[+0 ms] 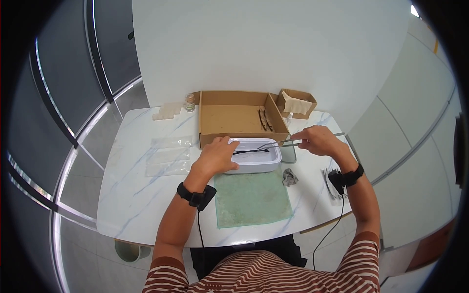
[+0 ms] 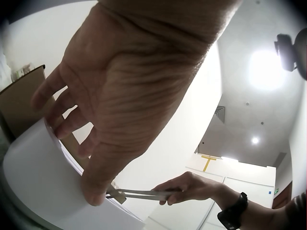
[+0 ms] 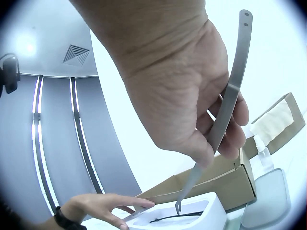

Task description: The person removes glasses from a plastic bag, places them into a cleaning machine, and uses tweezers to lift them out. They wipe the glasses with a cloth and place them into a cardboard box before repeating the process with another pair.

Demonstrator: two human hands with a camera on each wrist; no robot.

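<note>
My left hand (image 1: pixel 214 157) grips the left end of a white oblong tub (image 1: pixel 256 169), its thumb against the front wall and its fingers over the rim. A thin dark eyeglass temple (image 1: pixel 250 151) lies across the inside of the tub. From the right, my right hand (image 1: pixel 320 140) holds long metal tweezers (image 3: pixel 230 98) between thumb and fingers. Their bent tips reach down into the tub, right at the temple (image 3: pixel 176 217) in the right wrist view.
Behind the tub stands an open cardboard box (image 1: pixel 229 117) with dark temples (image 1: pixel 265 120) inside. A smaller box (image 1: pixel 308 105), a spray bottle (image 1: pixel 289 118) and a grey lid (image 1: pixel 289 155) are right. A green mat (image 1: pixel 253 200), crumpled grey cloth (image 1: pixel 289 177) and clear bags (image 1: pixel 168 156) lie nearer.
</note>
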